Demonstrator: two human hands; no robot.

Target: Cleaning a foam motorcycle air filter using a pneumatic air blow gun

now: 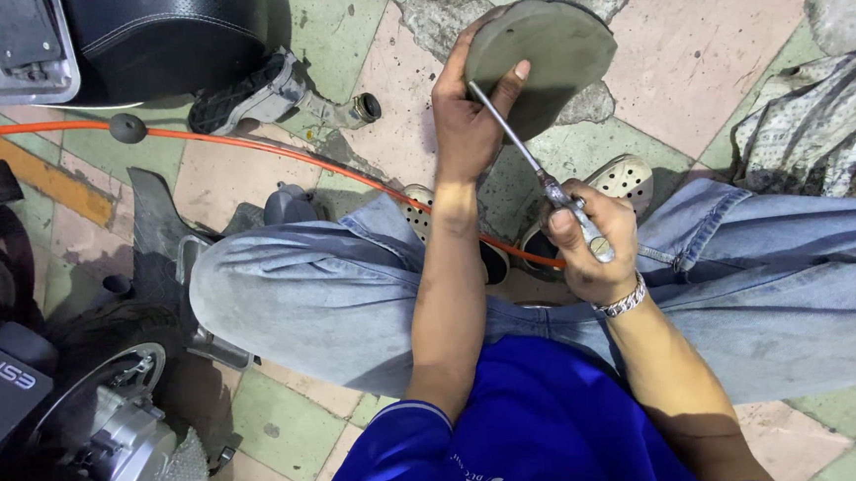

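Observation:
My left hand (465, 119) grips a round grey disc-shaped part (550, 55), holding it tilted above the floor in front of my knees, thumb pressed on its face. My right hand (592, 245) is closed around the handle of a slim metal tool (543, 179). The tool's shaft runs up and to the left, and its tip meets the disc just beside my left thumb. A metal bracelet sits on my right wrist. I squat in blue jeans and a blue shirt.
An orange hose (274, 151) crosses the tiled floor under my legs. A motorbike's rear wheel and engine parts (113, 428) lie at the lower left, a black seat (163, 39) at the top left. Crumpled cloth (822, 132) lies at the right.

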